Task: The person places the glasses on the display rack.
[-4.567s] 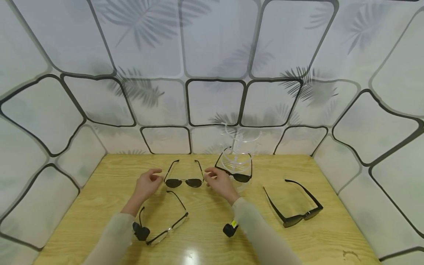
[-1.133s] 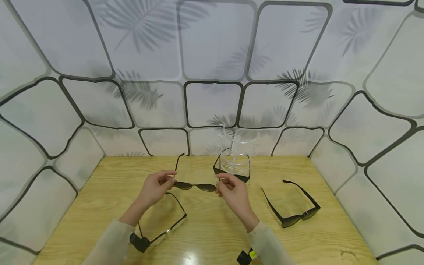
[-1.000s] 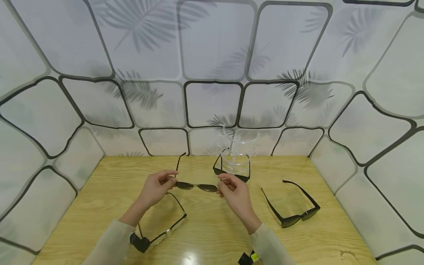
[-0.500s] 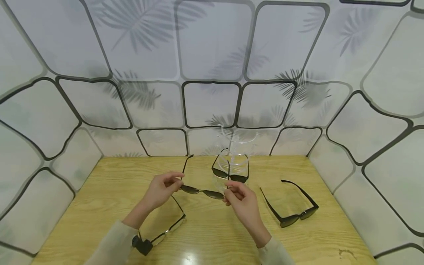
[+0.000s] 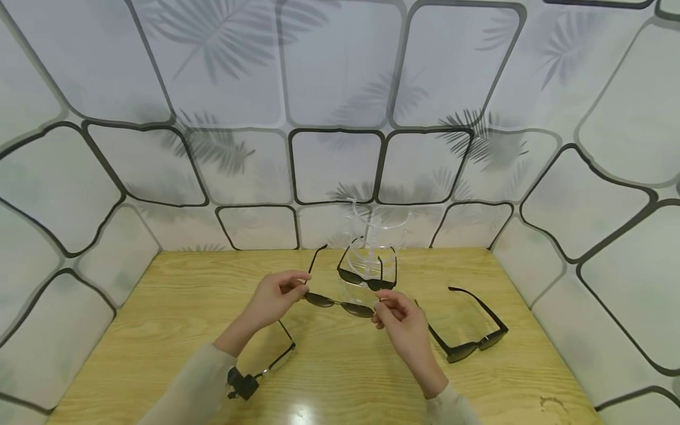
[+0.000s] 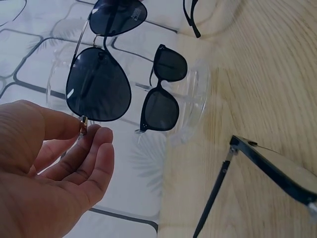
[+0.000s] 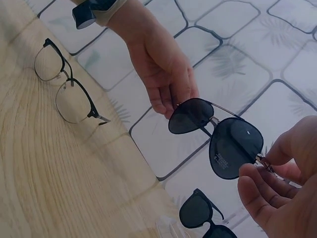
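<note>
A pair of aviator sunglasses (image 5: pixel 338 303) with dark lenses and a thin metal frame is held above the table, temples unfolded and pointing away. My left hand (image 5: pixel 277 297) pinches its left hinge, as the left wrist view shows close up with the lens (image 6: pixel 99 84) beside the thumb. At the other hinge my right hand (image 5: pixel 401 321) pinches between thumb and fingers; the right wrist view shows both lenses (image 7: pixel 237 148) between the hands. Just behind is a clear display stand (image 5: pixel 378 223), with black sunglasses (image 5: pixel 352 276) at its lower level.
Black thick-framed sunglasses (image 5: pixel 463 352) lie unfolded on the wooden table (image 5: pixel 361 378) to the right. Half-rim clear eyeglasses (image 5: pixel 280 357) lie at the left, partly hidden by my left arm. Patterned cloth walls (image 5: pixel 255 227) enclose the back and sides.
My hands first hovered beside the aviator sunglasses on the table, then gripped and lifted them. Over the last second both hands have carried them rightward, towards the front of the stand.
</note>
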{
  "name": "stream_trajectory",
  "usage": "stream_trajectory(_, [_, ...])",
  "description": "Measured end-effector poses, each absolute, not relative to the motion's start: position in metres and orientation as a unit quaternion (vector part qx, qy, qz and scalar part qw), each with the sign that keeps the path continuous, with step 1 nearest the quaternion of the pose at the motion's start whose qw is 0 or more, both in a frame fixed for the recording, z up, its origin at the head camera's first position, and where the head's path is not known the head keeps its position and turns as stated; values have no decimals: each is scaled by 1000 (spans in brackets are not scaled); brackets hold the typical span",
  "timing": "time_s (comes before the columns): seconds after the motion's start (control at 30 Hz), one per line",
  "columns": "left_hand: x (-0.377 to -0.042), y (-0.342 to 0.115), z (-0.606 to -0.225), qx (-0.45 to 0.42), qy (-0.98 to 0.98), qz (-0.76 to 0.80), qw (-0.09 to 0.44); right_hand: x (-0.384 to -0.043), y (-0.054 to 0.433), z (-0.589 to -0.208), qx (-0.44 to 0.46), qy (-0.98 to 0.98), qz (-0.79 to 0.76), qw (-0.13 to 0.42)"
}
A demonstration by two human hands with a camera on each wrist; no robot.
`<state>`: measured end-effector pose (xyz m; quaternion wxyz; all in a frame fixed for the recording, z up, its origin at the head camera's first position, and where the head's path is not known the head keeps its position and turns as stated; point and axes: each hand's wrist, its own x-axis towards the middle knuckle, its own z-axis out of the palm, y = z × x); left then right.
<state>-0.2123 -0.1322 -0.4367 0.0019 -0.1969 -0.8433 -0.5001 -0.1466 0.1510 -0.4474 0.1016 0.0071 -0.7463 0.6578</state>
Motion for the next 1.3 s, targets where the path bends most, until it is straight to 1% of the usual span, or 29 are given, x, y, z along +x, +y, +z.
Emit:
stream_trajectory(0.43, [-233,-106,-428,-207,-842,-498,12,-162,171,-443,-11,-744,658,117])
stream_trajectory(1.03, [-253,-83,-428,-188,-835,-516,29,-186,184,-447,-33,-755,642,130])
stream_trajectory(1.3, [-261,-75,-428,-167,-835,-523,30,-197,184,-451,-42,-758,634,149])
